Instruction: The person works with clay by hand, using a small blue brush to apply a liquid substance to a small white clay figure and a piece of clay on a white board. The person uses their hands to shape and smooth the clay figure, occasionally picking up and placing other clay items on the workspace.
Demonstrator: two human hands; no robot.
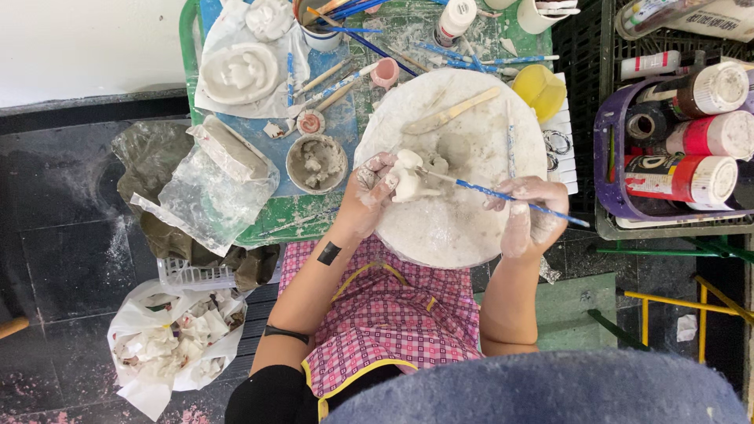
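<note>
Sculptor's brush meets soft clay figure on round work board

Left hand (367, 188) closed around the white clay figurine (408, 177) at the round board (463, 228)'s left; right hand (532, 210) pinches a blue-handled brush (491, 193), whose hard press could dent it.

Overhead view of a person shaping a small clay figure on a round board.
The left hand (367, 188) grips the pale clay figure (408, 177) near the board's (455, 228) left edge; the right hand (530, 212) holds a blue-handled brush (503, 194) touching the figure.
</note>
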